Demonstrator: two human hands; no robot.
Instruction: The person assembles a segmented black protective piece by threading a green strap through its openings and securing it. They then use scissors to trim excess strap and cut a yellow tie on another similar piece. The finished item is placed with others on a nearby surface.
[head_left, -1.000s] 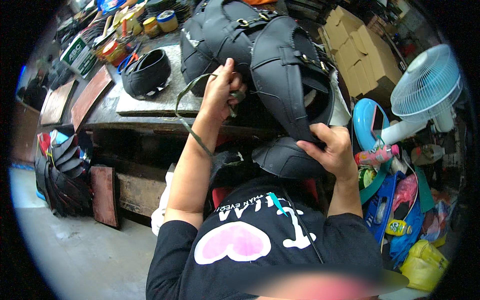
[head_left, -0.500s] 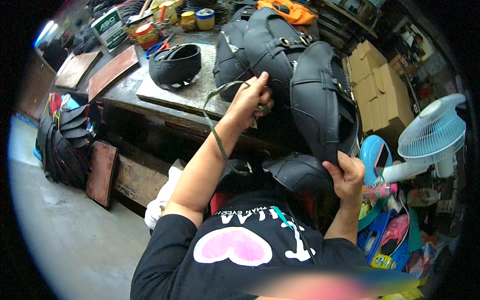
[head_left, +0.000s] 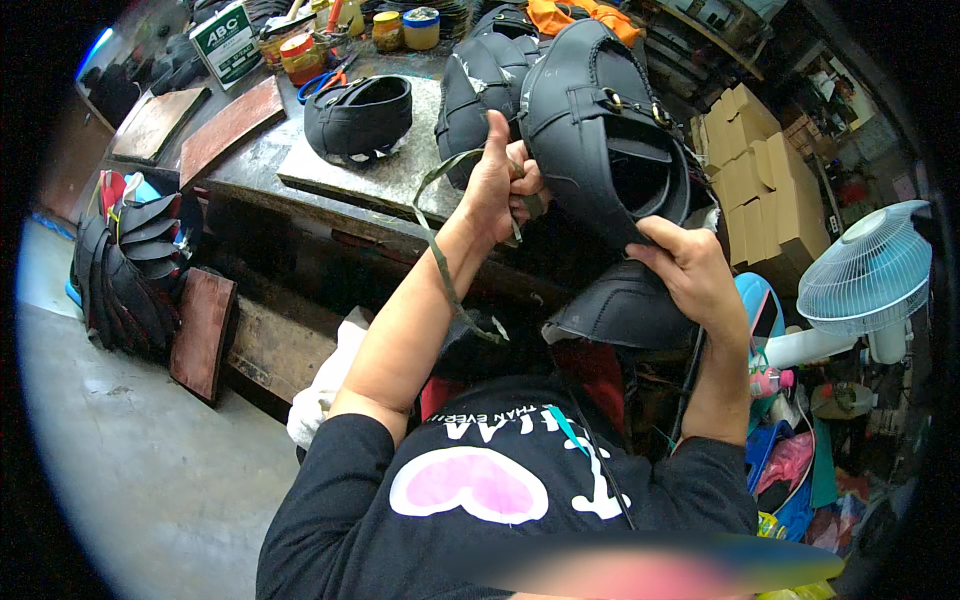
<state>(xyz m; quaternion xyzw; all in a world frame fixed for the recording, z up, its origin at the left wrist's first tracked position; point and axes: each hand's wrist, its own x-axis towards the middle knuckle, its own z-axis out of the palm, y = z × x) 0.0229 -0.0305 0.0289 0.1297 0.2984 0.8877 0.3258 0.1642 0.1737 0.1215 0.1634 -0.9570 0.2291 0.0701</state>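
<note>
My left hand point(head_left: 505, 190) is closed around an olive-green strip point(head_left: 433, 240), thumb pointing up; one loose end hangs down past the forearm. My right hand point(head_left: 685, 265) pinches the near edge of a black shoe upper point(head_left: 568, 95). That upper is tilted with its dark opening toward me, and small metal rings show on its strap. The left fingers are close to its left side; whether they touch it is unclear. Behind the left hand are further black uppers point(head_left: 470, 90). Below the right hand hangs another curved black piece point(head_left: 625, 305).
On the workbench, a separate black upper point(head_left: 357, 118) sits on a pale slab point(head_left: 330, 180). Blue-handled scissors point(head_left: 318, 86), jars point(head_left: 421, 29) and a green-white can point(head_left: 226, 45) are behind it. Cardboard boxes point(head_left: 765, 190) and a fan point(head_left: 865, 265) stand right.
The upper in my right hand has swung up and left, turning its opening toward me. My right hand rose with it. My left hand shifted slightly, its thumb now upright.
</note>
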